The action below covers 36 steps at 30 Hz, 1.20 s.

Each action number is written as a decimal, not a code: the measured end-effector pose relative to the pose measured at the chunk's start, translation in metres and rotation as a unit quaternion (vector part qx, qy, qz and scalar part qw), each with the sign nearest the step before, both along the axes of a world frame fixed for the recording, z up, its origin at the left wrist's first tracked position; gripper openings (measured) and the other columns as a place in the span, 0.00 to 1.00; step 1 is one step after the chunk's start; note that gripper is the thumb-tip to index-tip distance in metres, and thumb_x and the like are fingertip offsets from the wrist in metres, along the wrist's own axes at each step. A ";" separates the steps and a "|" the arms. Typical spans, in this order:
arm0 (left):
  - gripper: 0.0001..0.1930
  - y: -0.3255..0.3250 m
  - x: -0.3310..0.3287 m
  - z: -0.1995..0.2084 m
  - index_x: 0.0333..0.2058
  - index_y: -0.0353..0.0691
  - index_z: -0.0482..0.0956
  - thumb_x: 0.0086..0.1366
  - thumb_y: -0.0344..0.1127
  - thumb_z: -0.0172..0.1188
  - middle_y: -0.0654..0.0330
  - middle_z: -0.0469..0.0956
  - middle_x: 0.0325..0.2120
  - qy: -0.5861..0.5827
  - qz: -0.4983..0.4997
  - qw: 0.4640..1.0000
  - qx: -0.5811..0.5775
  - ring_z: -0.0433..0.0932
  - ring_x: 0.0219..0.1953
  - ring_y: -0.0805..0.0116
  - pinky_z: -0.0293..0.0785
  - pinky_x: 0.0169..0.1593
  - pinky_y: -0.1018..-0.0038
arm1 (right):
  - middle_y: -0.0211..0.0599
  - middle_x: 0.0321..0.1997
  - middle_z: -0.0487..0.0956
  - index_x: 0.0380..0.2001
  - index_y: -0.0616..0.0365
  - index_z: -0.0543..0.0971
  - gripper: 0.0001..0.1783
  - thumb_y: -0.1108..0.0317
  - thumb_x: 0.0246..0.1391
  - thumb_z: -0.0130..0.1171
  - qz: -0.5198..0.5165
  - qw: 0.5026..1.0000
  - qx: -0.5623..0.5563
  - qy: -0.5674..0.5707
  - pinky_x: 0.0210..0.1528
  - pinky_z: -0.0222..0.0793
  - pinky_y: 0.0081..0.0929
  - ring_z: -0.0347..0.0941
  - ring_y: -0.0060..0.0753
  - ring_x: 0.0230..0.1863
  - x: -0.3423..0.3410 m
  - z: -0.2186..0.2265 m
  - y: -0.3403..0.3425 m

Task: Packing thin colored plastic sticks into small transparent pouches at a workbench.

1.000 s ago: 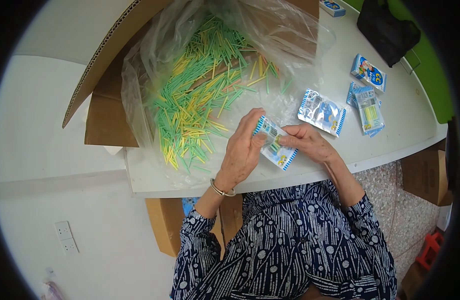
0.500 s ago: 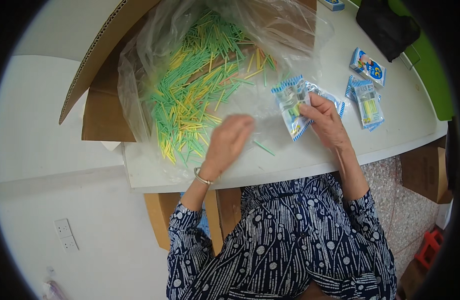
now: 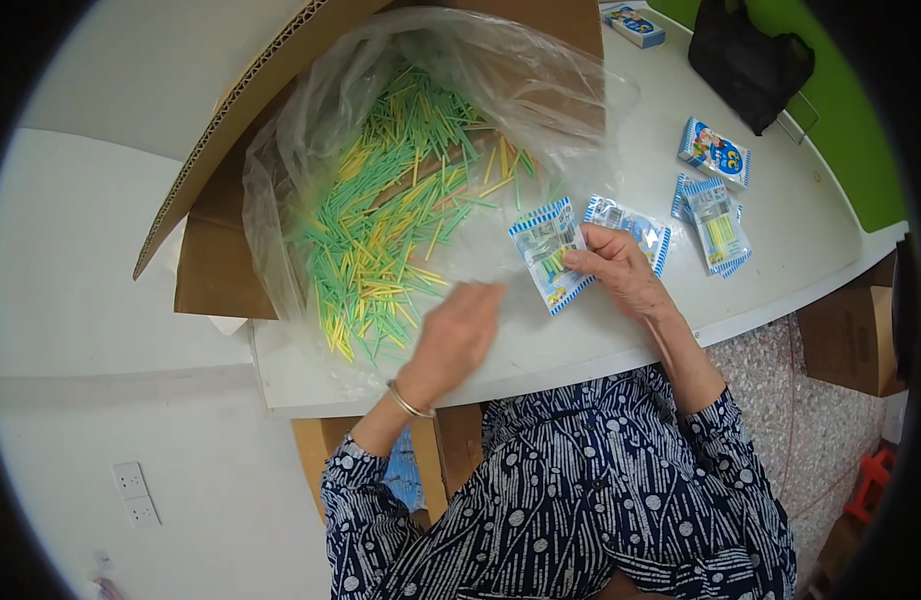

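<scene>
My right hand (image 3: 631,275) pinches a small clear plastic packet (image 3: 549,240) by its right edge, thumb on its front. The packet has blue-and-white striped ends, and short green and yellow sticks show through it. Another striped packet (image 3: 636,225) lies flat on the table just behind that hand. My left hand (image 3: 456,335), a bracelet at the wrist, hovers over the table's near part, left of the held packet. Motion smears its fingers, and whatever is in them is hidden. Beyond it, loose green and yellow sticks (image 3: 381,240) heap on a clear plastic bag (image 3: 271,200).
The bag spills from an open cardboard box (image 3: 226,255) at the left. On the right lie stacked packets (image 3: 719,228), a small blue-and-white box (image 3: 716,152) and a black bag (image 3: 751,60). A similar small box (image 3: 636,25) sits at the back. The white table's front edge (image 3: 541,375) curves before me.
The view has shifted slightly. My right hand still holds the packet, now turned more upright. The lone green stick by my left hand no longer shows.
</scene>
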<state>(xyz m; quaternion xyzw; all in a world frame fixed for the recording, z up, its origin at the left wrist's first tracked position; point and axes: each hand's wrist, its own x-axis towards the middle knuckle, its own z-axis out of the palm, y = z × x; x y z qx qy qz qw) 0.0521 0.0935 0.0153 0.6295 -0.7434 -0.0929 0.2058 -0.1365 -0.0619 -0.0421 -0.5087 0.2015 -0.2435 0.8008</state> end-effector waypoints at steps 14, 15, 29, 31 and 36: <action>0.11 -0.056 -0.009 0.029 0.44 0.33 0.71 0.63 0.24 0.56 0.62 0.77 0.34 0.476 0.111 0.869 -0.082 0.76 0.36 0.76 0.73 0.42 0.80 | 0.28 0.32 0.80 0.39 0.66 0.80 0.13 0.68 0.53 0.60 0.047 0.998 -0.014 0.045 0.39 0.66 0.14 0.71 0.14 0.34 0.001 0.002 0.011; 0.09 -0.055 -0.010 0.028 0.42 0.33 0.73 0.63 0.25 0.56 0.62 0.77 0.35 0.474 0.111 0.872 -0.057 0.75 0.37 0.76 0.72 0.43 0.80 | 0.29 0.33 0.80 0.40 0.66 0.80 0.13 0.68 0.54 0.60 0.057 0.998 -0.017 0.035 0.39 0.66 0.14 0.71 0.14 0.34 0.000 0.001 0.009; 0.15 -0.050 -0.017 0.001 0.46 0.34 0.72 0.61 0.31 0.59 0.61 0.74 0.40 0.459 0.125 0.879 0.023 0.72 0.39 0.74 0.70 0.43 0.78 | 0.26 0.33 0.79 0.40 0.65 0.78 0.11 0.70 0.54 0.59 0.025 0.999 -0.016 0.025 0.39 0.67 0.13 0.72 0.13 0.36 0.003 0.004 0.009; 0.17 -0.046 -0.020 -0.002 0.49 0.34 0.70 0.62 0.30 0.59 0.61 0.74 0.41 0.506 0.143 0.848 0.061 0.72 0.42 0.76 0.70 0.46 0.80 | 0.25 0.33 0.79 0.40 0.64 0.77 0.11 0.71 0.54 0.59 0.028 0.999 -0.005 0.016 0.40 0.67 0.15 0.72 0.14 0.37 0.006 0.006 0.012; 0.17 -0.045 -0.024 -0.011 0.48 0.34 0.68 0.61 0.26 0.58 0.62 0.77 0.35 0.513 0.156 0.842 0.063 0.75 0.36 0.79 0.71 0.40 0.84 | 0.26 0.34 0.79 0.41 0.64 0.77 0.13 0.69 0.54 0.60 -0.002 1.000 -0.006 -0.016 0.37 0.66 0.14 0.72 0.13 0.35 0.010 0.019 0.019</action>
